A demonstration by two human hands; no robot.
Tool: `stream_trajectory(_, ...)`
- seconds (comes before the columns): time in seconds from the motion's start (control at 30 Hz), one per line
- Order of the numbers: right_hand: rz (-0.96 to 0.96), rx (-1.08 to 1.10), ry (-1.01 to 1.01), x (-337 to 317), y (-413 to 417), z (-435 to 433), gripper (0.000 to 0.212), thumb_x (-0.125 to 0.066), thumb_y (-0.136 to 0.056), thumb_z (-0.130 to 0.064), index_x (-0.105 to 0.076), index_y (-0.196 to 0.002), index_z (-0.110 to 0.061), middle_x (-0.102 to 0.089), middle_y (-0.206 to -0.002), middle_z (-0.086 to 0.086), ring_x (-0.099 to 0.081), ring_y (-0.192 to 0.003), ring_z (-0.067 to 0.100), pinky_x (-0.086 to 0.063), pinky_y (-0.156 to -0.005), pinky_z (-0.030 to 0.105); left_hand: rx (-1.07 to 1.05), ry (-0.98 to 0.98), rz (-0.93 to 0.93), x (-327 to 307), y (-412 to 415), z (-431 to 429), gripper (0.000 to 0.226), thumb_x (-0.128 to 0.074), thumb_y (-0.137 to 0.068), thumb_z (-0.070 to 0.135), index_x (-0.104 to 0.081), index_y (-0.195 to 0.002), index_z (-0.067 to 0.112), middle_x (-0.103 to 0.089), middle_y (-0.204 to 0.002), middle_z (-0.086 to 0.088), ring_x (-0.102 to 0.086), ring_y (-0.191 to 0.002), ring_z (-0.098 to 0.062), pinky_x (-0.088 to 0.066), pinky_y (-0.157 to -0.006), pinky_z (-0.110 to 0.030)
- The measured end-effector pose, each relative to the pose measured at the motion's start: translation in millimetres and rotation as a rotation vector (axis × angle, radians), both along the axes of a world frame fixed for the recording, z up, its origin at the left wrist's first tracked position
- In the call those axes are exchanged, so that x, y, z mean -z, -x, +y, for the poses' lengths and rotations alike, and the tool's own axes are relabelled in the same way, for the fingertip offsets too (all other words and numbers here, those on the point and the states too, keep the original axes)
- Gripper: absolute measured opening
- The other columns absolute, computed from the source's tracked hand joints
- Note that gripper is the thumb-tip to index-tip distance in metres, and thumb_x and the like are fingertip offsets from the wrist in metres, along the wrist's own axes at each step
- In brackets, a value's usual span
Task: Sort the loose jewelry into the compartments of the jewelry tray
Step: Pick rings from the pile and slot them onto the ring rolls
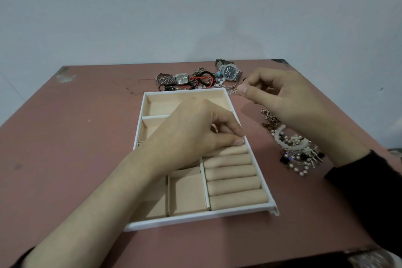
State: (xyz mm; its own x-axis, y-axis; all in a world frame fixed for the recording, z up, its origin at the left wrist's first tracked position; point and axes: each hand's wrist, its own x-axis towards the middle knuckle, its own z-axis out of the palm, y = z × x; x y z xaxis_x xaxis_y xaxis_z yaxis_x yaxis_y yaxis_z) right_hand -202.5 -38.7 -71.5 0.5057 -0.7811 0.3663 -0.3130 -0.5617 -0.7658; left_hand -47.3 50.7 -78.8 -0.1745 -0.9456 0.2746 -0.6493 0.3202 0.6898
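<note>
A white jewelry tray [195, 217] with beige compartments sits mid-table. Its right side holds padded ring rolls [232, 183]. My left hand [195, 132] reaches across the tray and pinches a small ring [243, 140] at the top of the ring rolls, by the tray's right wall. My right hand [282, 98] hovers beyond the tray's far right corner, with its thumb and fingers pinched together; whatever small item they hold is hidden. Loose jewelry lies behind the tray: a square silver watch [181, 79], a dark-faced round watch [230, 71], and red and black cords [203, 81].
A heap of pearl bracelets and chains [293, 148] lies to the right of the tray, under my right forearm. The pinkish table [76, 148] ends at a pale wall behind. Its front edge runs along the bottom of the view.
</note>
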Motion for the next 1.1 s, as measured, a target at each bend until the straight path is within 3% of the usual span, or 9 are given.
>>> stream_trajectory(0.3, 0.006, -0.001, 0.026, 2, 0, -1, 0.010, -0.066, -0.085, -0.022, -0.066, -0.076, -0.018, -0.054, -0.066, 0.002, -0.042, -0.059, 0.009, -0.034, -0.057, 0.017, 0.000, 0.107, -0.196, 6, -1, -1, 0.015, -0.062, -0.073, 0.035, -0.075, -0.080, 0.034, -0.066, -0.080, 0.015, -0.051, -0.085, -0.006, -0.041, -0.074, -0.021)
stream_trajectory(0.4, -0.011, 0.009, 0.018, 1, 1, -2, 0.010, -0.066, -0.085, -0.022, -0.066, -0.076, -0.018, -0.054, -0.067, 0.001, -0.044, -0.062, 0.011, -0.036, -0.059, 0.021, 0.001, 0.093, -0.174, 5, -1, -2, 0.014, -0.062, -0.072, 0.033, -0.075, -0.079, 0.032, -0.066, -0.079, 0.014, -0.051, -0.084, -0.006, -0.037, -0.070, -0.016)
stream_trajectory(0.5, -0.037, 0.041, 0.021, 0, 1, -4, 0.013, -0.066, -0.085, -0.023, -0.064, -0.073, -0.022, -0.053, -0.063, -0.006, -0.044, -0.060, 0.005, -0.036, -0.058, 0.015, -0.012, 0.101, -0.193, 4, -2, -3, 0.007, -0.068, -0.074, 0.030, -0.074, -0.078, 0.028, -0.064, -0.072, 0.012, -0.051, -0.078, -0.007, -0.033, -0.066, -0.012)
stream_trajectory(0.7, -0.068, 0.123, 0.006, 2, 2, -9, 0.011, -0.064, -0.087, -0.021, -0.065, -0.077, -0.018, -0.049, -0.060, -0.007, -0.040, -0.056, 0.003, -0.033, -0.052, 0.010, -0.015, 0.102, -0.251, 6, -2, -3, 0.005, -0.071, -0.077, 0.024, -0.074, -0.079, 0.028, -0.056, -0.067, 0.010, -0.046, -0.075, -0.008, -0.039, -0.067, -0.023)
stream_trajectory(0.93, -0.075, 0.161, 0.004, 4, 7, -18, 0.011, -0.064, -0.087, -0.021, -0.067, -0.081, -0.013, -0.047, -0.059, -0.009, -0.041, -0.055, 0.001, -0.034, -0.053, 0.008, -0.030, 0.110, -0.239, 8, -2, -5, 0.013, -0.062, -0.071, 0.033, -0.073, -0.076, 0.029, -0.055, -0.063, 0.009, -0.046, -0.071, -0.005, -0.035, -0.064, -0.015)
stream_trajectory(1.1, 0.099, 0.277, 0.079, 8, 17, -34, 0.008, -0.066, -0.083, -0.025, -0.067, -0.076, -0.022, -0.051, -0.060, -0.009, -0.043, -0.050, -0.003, -0.034, -0.053, 0.007, -0.061, 0.136, -0.156, 3, -1, -2, 0.016, -0.060, -0.072, 0.034, -0.073, -0.076, 0.025, -0.058, -0.063, 0.010, -0.050, -0.072, -0.007, -0.032, -0.060, -0.007)
